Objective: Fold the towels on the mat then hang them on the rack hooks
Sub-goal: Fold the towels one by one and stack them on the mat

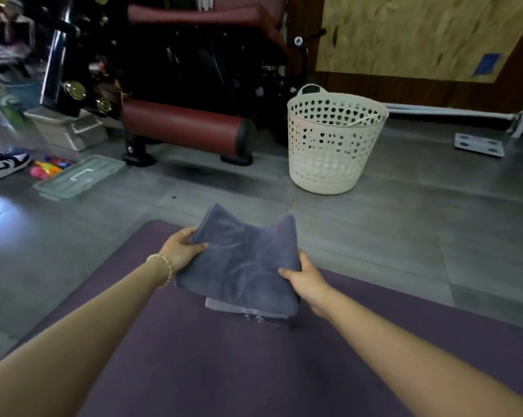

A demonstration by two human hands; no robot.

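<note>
1. The far edge of the purple mat (194, 356) is seen just beyond the towel, with one rounded corner at the far left; grey floor tiles (404, 224) border it on the left, far and right sides.
2. Open floor is noted between the mat and a white perforated basket (332, 145), which stands well apart from the towel.
3. A grey lid (79, 177) lies flat on the floor to the far left, with a red-padded machine (182, 127) behind it.
4. The towel (242, 263) is held over the far end of the mat. Whether its near edge touches the mat cannot be told.
5. The towel is grey-blue and folded into several layers. Its two far corners stand up, and a paler layer shows beneath the near edge.
6. The left hand (180, 251) grips the towel's left side, thumb on top and fingers curled under. A beaded bracelet (164, 267) is worn at the wrist.
7. The right hand (307, 281) grips the right side in the same way.
</note>
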